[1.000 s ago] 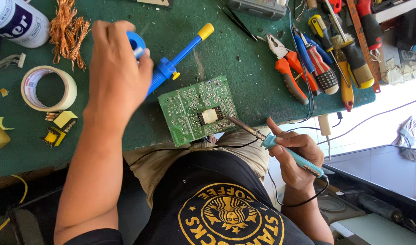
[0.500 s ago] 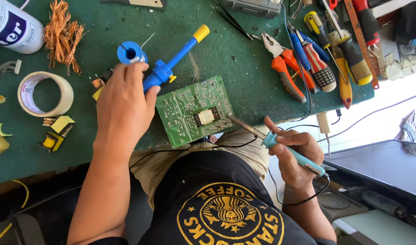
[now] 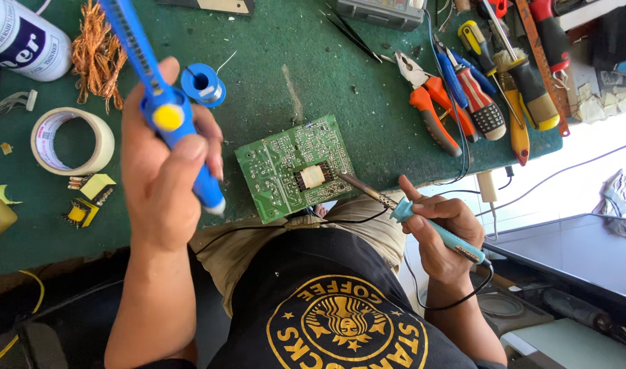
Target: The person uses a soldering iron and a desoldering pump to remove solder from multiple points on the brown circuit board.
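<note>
A green circuit board lies at the near edge of the green work mat, with a small transformer on it. My right hand grips a teal-handled soldering iron, and its tip rests on the board beside the transformer. My left hand holds a blue desoldering pump with a yellow button, lifted above the mat to the left of the board. A blue solder spool sits just behind that hand.
Orange pliers, screwdrivers and a brush lie at the right. A tape roll, copper wire tangle, white bottle, and small yellow transformers lie on the left. Tweezers and a grey case are behind.
My left hand has closed on the blue desoldering pump and lifted it off the mat toward me. The right hand and soldering iron have stayed at the board.
</note>
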